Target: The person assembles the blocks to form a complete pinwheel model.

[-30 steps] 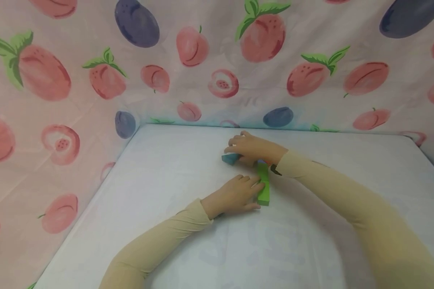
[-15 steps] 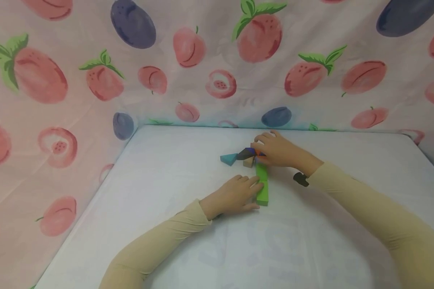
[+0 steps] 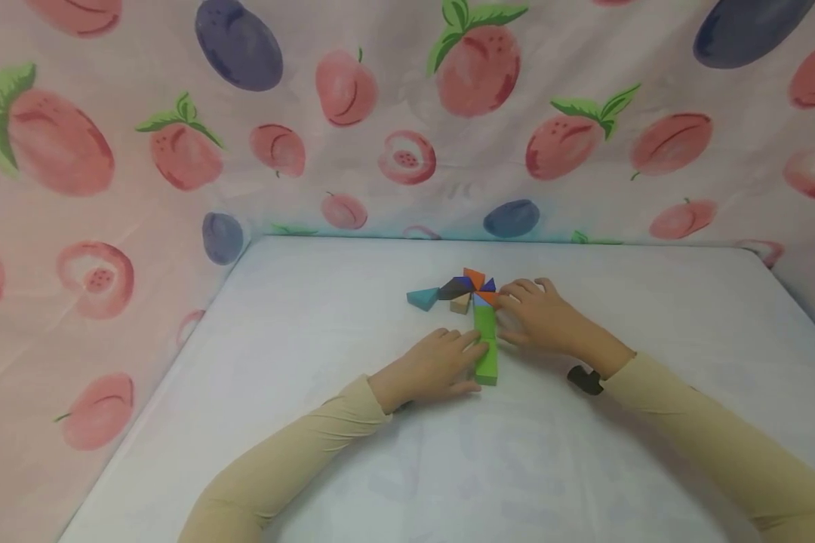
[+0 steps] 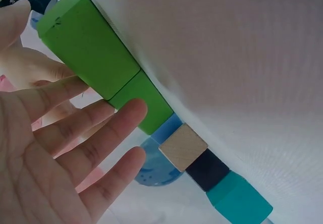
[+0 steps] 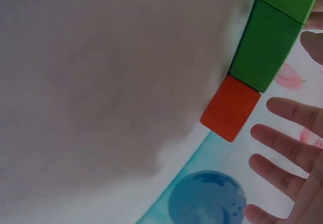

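Note:
My left hand (image 3: pixel 441 366) lies at the left side of two green blocks (image 3: pixel 487 363) set end to end, its fingers extended and spread, fingertips at their edge. In the left wrist view these fingers (image 4: pixel 103 146) are straight and grip nothing. On the opposite side, my right hand (image 3: pixel 542 318) has loosely bent fingers close beside an orange triangular block (image 3: pixel 487 299). Its fingers (image 5: pixel 282 143) point toward the orange block (image 5: pixel 231 108) in the right wrist view. Above the green pair, a light blue piece (image 3: pixel 481 301) meets a fan of small blocks, including another orange block (image 3: pixel 474 277) and a dark blue triangle (image 3: pixel 490 285).
Left of the fan lie a black block (image 3: pixel 453 290), a tan wooden block (image 3: pixel 459 304) and a teal block (image 3: pixel 422 299). The white tabletop (image 3: pixel 353 452) meets a fruit-patterned cloth (image 3: pixel 462 173) at the back. A dark wrist device (image 3: pixel 585 380) hangs under the right wrist.
My right hand has moved from over the teal block to the right side of the row, uncovering the black, tan, orange and blue blocks. My left hand has stayed by the green blocks.

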A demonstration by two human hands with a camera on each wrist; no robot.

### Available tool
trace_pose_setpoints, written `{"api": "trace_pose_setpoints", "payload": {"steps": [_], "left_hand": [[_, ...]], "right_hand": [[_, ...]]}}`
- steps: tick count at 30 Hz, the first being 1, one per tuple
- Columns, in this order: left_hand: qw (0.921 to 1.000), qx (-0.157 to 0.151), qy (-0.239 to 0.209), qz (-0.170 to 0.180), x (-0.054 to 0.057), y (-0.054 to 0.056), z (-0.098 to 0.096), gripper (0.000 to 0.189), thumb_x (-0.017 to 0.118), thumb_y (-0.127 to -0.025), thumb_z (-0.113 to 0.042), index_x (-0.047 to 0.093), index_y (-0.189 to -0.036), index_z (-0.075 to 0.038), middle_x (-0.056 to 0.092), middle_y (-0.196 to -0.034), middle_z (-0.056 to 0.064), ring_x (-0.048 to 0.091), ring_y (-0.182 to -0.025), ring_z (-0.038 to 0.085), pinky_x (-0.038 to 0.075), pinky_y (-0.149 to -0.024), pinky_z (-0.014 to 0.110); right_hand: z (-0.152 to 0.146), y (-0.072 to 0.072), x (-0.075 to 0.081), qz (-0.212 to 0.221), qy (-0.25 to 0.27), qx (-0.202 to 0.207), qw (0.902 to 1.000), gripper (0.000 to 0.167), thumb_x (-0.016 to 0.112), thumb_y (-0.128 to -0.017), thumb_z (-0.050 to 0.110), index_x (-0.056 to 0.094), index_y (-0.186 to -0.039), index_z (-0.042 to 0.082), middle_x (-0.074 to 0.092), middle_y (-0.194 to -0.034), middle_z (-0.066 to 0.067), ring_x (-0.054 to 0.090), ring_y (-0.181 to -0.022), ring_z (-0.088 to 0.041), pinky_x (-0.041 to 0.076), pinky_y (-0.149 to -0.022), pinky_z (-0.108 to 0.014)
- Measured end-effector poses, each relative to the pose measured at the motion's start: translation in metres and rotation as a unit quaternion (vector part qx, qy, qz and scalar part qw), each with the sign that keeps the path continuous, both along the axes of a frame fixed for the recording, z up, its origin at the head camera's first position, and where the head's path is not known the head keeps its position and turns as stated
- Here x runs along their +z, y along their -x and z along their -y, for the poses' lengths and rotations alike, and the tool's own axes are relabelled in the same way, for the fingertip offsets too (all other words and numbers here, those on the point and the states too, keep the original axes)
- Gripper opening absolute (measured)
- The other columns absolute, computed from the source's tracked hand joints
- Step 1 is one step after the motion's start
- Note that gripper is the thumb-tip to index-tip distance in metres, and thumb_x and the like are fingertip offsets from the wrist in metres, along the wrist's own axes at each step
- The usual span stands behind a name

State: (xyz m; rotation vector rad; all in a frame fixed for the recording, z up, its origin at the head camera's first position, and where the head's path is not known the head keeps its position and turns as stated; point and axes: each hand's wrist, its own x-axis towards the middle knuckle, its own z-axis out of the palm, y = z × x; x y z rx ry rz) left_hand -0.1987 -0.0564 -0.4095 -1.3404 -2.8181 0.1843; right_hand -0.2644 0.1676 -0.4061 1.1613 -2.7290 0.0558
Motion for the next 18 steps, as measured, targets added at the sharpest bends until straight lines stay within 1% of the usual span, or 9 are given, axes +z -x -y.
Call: {"api": "trace_pose_setpoints", "payload": {"steps": [5,7,18], "left_hand": [[1.0,-0.002,0.004,-0.006,-0.0004,0.0013,0.0003,0.065,0.047,-0.091,-0.057,0.04,-0.14,-0.015,0.046,-0.14,0.005,0.054,-0.118,0.02,0.042,-0.101,0.035],[0.9999,-0.004,0.005,-0.008,-0.0006,0.002,0.0002,0.064,0.048,-0.091,-0.056,0.039,-0.14,-0.016,0.046,-0.14,0.005,0.054,-0.118,0.02,0.043,-0.1,0.034],[1.0,-0.002,0.01,-0.002,0.0006,0.0042,-0.0027,0.06,0.051,-0.092,-0.05,0.039,-0.14,-0.016,0.046,-0.14,0.006,0.053,-0.12,0.02,0.042,-0.102,0.035]], "right_hand": [[-0.0017,-0.0006,-0.0033,0.018,0.014,-0.011,0.9997,0.048,0.067,-0.081,0.046,0.057,-0.113,0.013,0.056,-0.121,-0.01,0.047,-0.119,-0.033,0.035,-0.095,-0.061],[-0.0009,-0.0015,-0.003,0.022,0.018,-0.012,0.9995,0.048,0.068,-0.081,0.046,0.057,-0.113,0.012,0.056,-0.121,-0.011,0.048,-0.119,-0.034,0.036,-0.095,-0.061],[0.0026,-0.0044,-0.002,0.054,0.008,-0.029,0.9981,0.05,0.065,-0.083,0.045,0.057,-0.118,0.011,0.054,-0.127,-0.013,0.046,-0.122,-0.033,0.034,-0.098,-0.059]]}}
